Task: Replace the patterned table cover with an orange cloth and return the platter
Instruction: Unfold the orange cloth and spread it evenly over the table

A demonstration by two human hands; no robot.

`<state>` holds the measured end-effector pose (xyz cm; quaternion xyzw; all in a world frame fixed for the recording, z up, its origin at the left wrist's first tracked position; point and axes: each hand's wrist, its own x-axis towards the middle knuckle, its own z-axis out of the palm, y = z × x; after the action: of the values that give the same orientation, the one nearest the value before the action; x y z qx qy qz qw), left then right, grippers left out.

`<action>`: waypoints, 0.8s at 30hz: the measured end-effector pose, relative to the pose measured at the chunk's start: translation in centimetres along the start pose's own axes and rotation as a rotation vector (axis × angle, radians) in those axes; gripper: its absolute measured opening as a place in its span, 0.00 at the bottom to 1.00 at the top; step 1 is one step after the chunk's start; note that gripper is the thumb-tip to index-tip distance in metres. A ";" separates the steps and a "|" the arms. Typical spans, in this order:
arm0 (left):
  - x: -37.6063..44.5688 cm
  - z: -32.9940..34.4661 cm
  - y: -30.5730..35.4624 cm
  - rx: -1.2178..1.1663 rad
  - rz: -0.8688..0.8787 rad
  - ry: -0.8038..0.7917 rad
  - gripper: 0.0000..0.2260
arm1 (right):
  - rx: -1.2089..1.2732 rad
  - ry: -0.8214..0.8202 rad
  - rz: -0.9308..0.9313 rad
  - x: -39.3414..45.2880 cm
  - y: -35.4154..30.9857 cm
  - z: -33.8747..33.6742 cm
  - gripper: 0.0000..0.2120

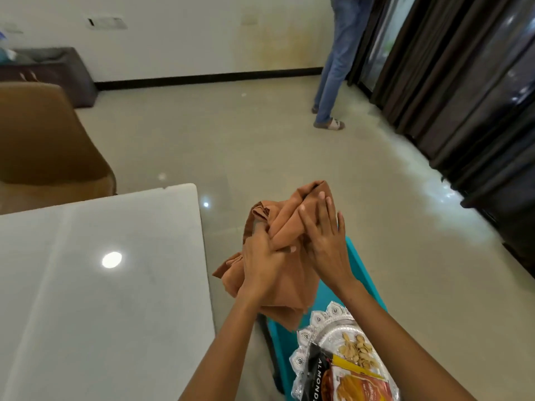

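Standing in a room with a pale glossy tiled floor, dark curtains running down the right, a white wall at the back. Looking down on a bare white glossy table, no patterned cover showing anywhere on it, so judging that first part done.

Holding a crumpled orange fabric cloth in the air just beside the table's right edge, not yet spread. Gripping a bunch of it with the left hand, fingers curled round the folds. Pressing flat against its upper part with the right hand, fingers straight and together. Still needing to shake it out and lay it over the tabletop.

Waiting on a teal plastic seat (chair or stool, hard to say which) at lower right: an ornate silver platter with a lacy rim, carrying shelled nuts and snack packets. Returning it to the table judged as the last step.

Crowding the far left corner, a brown padded chair close against the table, likely catching the cloth's hem there. Standing well apart near the curtains, another person in blue jeans. Sitting against the back wall, a dark box.
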<state>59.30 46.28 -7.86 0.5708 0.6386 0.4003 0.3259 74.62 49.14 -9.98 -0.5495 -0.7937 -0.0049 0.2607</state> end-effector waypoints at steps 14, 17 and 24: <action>-17.6 -29.0 -5.0 0.092 -0.756 0.469 0.58 | 0.213 -0.467 -0.302 -3.5 -29.6 2.3 0.32; -21.6 -27.6 -11.2 0.565 -0.592 0.357 0.44 | 0.100 -0.705 -0.310 -11.3 -32.4 6.8 0.33; -27.3 -25.5 -20.1 0.658 -0.265 0.129 0.23 | 0.016 -0.616 -0.286 -16.9 -36.2 8.9 0.28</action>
<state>31.36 15.12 -14.77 0.5311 0.8209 0.1630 0.1327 43.71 22.78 -14.68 -0.4060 -0.9044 0.1312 0.0098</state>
